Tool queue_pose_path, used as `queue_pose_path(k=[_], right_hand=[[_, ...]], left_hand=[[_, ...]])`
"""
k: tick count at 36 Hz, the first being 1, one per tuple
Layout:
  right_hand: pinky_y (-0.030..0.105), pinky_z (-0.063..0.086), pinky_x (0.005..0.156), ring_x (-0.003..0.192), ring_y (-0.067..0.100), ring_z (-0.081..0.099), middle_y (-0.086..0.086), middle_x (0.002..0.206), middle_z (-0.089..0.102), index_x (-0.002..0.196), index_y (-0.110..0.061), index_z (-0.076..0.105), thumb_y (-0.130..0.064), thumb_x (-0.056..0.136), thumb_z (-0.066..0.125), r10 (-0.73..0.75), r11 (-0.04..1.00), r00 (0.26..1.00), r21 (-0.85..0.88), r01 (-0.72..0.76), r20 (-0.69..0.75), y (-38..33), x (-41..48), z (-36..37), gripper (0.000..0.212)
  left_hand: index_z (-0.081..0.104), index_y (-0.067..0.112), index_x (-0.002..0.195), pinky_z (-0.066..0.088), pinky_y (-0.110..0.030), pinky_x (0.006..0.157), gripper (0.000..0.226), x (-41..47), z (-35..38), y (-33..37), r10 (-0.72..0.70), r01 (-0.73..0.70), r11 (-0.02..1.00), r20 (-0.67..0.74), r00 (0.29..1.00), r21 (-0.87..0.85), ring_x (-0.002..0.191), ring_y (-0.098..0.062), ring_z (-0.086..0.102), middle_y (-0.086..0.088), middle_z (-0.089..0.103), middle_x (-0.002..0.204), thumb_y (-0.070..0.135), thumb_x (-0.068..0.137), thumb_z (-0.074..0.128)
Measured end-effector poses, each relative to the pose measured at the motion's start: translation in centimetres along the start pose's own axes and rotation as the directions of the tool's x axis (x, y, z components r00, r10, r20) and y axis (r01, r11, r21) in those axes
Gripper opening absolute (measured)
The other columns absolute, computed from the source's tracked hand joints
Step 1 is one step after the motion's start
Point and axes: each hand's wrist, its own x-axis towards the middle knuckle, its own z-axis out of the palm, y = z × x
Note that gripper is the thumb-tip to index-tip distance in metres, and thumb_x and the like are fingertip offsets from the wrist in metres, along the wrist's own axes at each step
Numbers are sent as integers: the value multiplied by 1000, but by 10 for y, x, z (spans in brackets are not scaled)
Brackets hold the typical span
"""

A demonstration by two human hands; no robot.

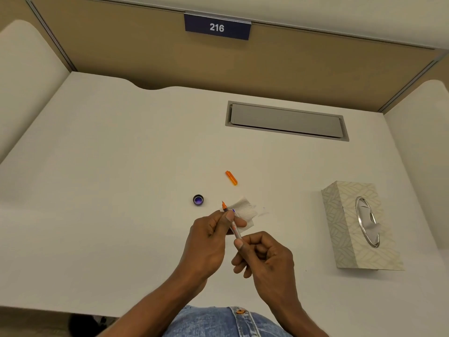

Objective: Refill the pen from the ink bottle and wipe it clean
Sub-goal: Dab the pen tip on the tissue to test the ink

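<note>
A fountain pen (234, 226) with a clear barrel and an orange grip section is held between both hands, low over the near middle of a white desk (121, 166). Its long axis runs from near right to far left, and the uncapped nib (223, 204) points away from the person and slightly left. Just behind the nib is a folded white tissue (246, 209) with a small purple ink spot; whether it lies on the desk or is held by the left fingers cannot be told. The open ink bottle (198, 200), seen from above with purple inside, stands just left of the nib, apart from it. The orange pen cap (231, 178) lies on its side farther back. A patterned tissue box (359, 224) sits well to the right, a grey cable hatch (286, 121) is set into the far desktop, and a sign reading 216 (217, 27) hangs on the back panel. The left hand (209, 239) pinches the pen near its front, thumb on top. The right hand (264, 256), fingers curled, pinches the rear end. Both forearms rise from the bottom edge above blue jeans (218, 322).
</note>
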Motion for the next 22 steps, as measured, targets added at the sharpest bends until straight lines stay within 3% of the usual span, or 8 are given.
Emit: queue_pose_path(k=[5, 9, 14, 22], right_hand=[[35, 58, 53, 57, 26, 73, 8, 69, 78, 93, -12, 74, -30, 95, 69, -2, 1000, 999, 16, 1, 47, 3, 1, 0, 18], [34, 58, 52, 58, 26, 74, 7, 70, 78, 98, -13, 74, -35, 95, 63, -19, 1000, 996, 11, 18, 82, 7, 3, -2, 25], [32, 59, 54, 60, 25, 75, 5, 73, 79, 100, -14, 75, -37, 93, 64, -30, 999, 996, 12, 29, 80, 9, 6, -1, 26], [27, 60, 58, 64, 20, 76, -1, 74, 79, 98, -24, 75, -42, 83, 78, -115, 993, 991, -19, 114, -64, 6, 4, 2, 23]], left_hand=[[83, 29, 91, 54, -26, 98, 42, 2, 0, -1, -1, 1, 1000, 6, 1000, 2, 101, 8, 73, 27, 81, 99, 39, 110, 47], [82, 31, 89, 50, -16, 89, 41, 3, 1, -1, 7, -7, 1000, 5, 1000, 16, 99, 12, 70, 33, 78, 92, 40, 109, 47], [83, 31, 89, 54, -20, 88, 38, 4, 1, -2, 10, -10, 1000, -21, 1000, -3, 97, 8, 73, 27, 80, 94, 40, 108, 50], [85, 31, 91, 58, -22, 90, 30, 4, 3, -2, 26, -25, 1000, -79, 997, 12, 93, 7, 75, 29, 80, 92, 41, 104, 60]])
